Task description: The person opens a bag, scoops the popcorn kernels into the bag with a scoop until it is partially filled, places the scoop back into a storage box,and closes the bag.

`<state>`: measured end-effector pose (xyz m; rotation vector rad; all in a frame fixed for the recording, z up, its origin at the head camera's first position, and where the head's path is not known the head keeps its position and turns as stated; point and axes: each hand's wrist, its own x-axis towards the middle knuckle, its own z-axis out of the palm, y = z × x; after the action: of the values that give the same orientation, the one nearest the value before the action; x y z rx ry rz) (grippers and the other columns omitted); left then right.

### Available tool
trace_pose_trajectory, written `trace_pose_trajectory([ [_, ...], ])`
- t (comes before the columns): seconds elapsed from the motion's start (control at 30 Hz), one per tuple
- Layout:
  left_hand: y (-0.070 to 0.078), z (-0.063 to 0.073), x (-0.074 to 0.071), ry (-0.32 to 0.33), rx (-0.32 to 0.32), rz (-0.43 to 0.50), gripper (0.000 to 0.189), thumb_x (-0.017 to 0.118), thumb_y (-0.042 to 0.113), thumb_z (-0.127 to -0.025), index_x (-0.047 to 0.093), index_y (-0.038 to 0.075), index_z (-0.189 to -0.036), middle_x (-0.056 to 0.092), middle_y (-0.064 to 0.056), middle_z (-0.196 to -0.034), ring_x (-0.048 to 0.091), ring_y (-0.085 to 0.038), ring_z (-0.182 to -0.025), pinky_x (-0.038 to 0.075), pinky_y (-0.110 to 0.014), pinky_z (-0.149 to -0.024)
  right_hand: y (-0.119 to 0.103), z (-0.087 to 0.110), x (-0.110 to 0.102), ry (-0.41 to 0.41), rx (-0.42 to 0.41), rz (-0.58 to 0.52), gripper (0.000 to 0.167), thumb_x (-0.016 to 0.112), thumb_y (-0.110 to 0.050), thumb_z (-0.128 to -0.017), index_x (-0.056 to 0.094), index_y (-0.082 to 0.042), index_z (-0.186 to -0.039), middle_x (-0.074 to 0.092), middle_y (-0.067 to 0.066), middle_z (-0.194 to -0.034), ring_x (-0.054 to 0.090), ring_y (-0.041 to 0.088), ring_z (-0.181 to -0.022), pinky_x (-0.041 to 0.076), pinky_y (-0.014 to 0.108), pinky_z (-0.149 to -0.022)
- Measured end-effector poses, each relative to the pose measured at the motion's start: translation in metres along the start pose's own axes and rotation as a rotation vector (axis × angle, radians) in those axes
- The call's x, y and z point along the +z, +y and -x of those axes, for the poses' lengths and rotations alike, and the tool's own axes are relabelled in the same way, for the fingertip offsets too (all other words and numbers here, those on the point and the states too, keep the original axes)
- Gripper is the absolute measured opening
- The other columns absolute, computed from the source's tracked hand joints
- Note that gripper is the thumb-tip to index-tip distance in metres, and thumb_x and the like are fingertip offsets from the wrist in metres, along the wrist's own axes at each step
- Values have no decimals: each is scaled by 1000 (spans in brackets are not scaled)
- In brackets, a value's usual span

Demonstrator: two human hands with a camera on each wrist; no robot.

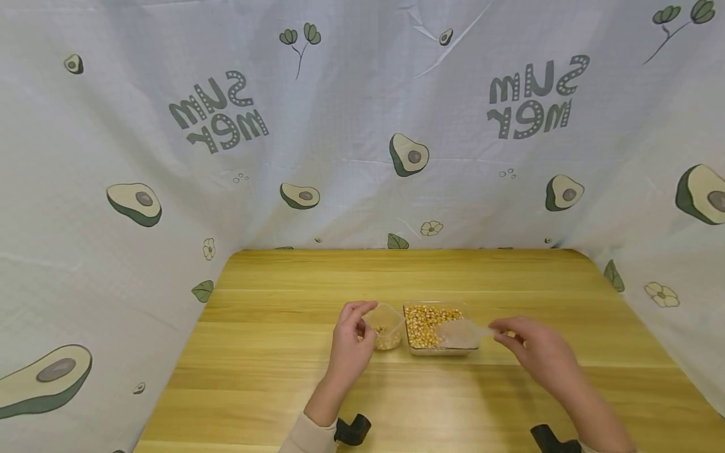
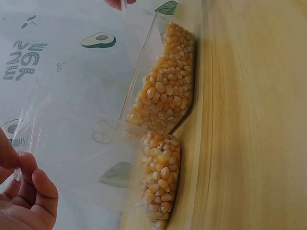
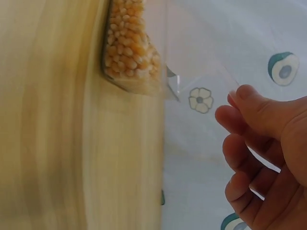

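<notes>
My left hand (image 1: 352,343) pinches the upper edge of a clear plastic bag (image 2: 72,148), which stands on the table with corn kernels (image 2: 160,175) in its bottom. The bag's mouth is spread apart. Right beside it sits a clear rectangular container (image 1: 442,352) holding more corn kernels (image 1: 420,324). Between thumb and index finger, my right hand (image 1: 535,349) pinches the narrow end of a translucent plastic scoop (image 1: 457,335). The scoop's broad part is over the container's right side; whether it carries kernels cannot be made out. In the right wrist view the scoop is nearly see-through.
A wood-grain table (image 1: 272,352) lies under everything. Behind it and along both sides hangs a pale curtain (image 1: 351,107) printed with avocados and lettering. A black wrist mount (image 1: 352,430) sits at my left wrist, another (image 1: 552,440) at my right.
</notes>
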<state>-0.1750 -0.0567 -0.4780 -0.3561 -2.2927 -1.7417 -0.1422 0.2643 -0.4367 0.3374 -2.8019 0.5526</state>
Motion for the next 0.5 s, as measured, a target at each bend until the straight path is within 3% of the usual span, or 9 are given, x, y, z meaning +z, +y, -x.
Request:
trace_pose_trajectory([
  [0.17,2,0,0,-6,-9,-2,48,50,-13,-85,66,5,-127,57,-9,-121,42,-6,-74,46,-17,-66,5,-1,11,-16,12,-17,21,76,-12,-85,76,-15,-106,70,-3,-93,48,-5,-65,38,21,-51],
  [0.5,3,0,0,3,-1,-17,48,50,-14,-85,66,3,-127,57,-11,-122,42,-6,-74,47,-17,-66,14,1,33,54,27,-66,21,78,-10,-82,77,-14,-102,69,-1,-91,55,-1,-67,46,21,-54],
])
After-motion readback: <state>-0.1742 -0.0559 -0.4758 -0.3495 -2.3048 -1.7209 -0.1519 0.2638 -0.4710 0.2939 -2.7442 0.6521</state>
